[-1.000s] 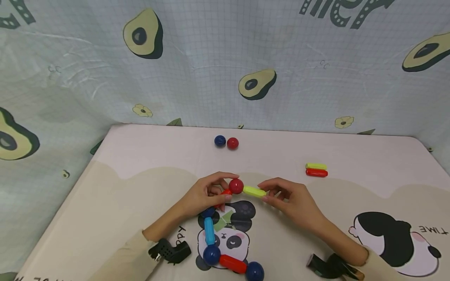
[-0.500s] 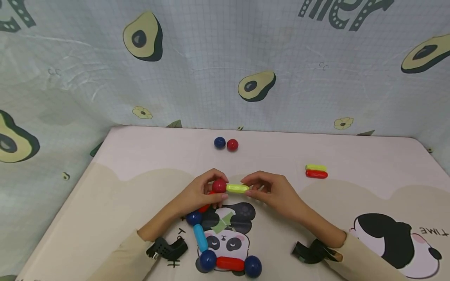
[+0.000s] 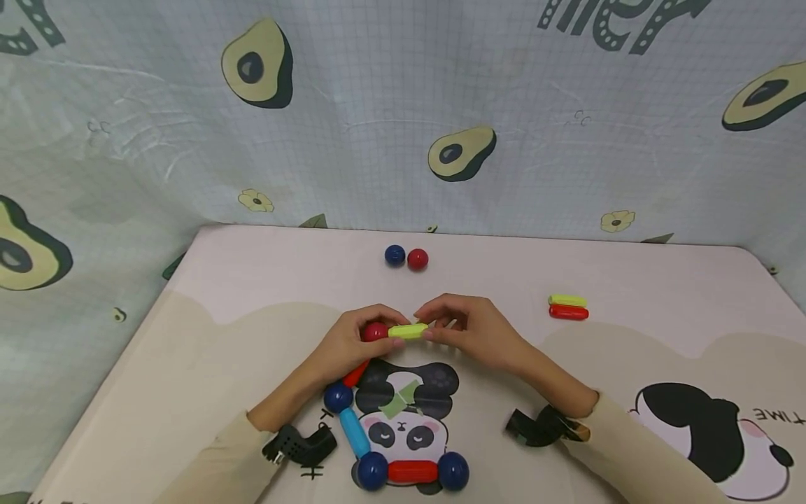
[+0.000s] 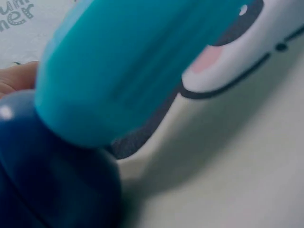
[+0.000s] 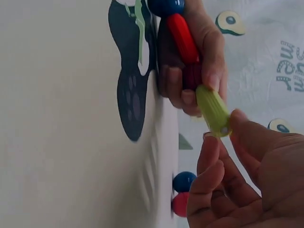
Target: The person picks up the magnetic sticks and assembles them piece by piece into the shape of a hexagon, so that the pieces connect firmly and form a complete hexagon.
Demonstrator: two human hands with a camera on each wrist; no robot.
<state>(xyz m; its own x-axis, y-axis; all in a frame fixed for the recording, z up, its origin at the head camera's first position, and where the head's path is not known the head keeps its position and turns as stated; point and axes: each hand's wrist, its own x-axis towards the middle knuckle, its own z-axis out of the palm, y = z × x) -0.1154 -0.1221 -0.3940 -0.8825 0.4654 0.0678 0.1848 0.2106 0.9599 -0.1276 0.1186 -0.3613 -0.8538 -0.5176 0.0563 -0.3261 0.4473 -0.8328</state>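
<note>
The left hand (image 3: 345,348) curls round a red ball (image 3: 375,332); the right hand (image 3: 471,327) pinches the yellow rod (image 3: 406,332) touching it, well in from the far edge of the table (image 3: 264,269).

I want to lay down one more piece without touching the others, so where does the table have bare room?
Bare table stretches left of the left hand, and at the far side between the loose red ball and the loose yellow stick. It is crowded around that hand, the right hand and the joined chain.
</note>
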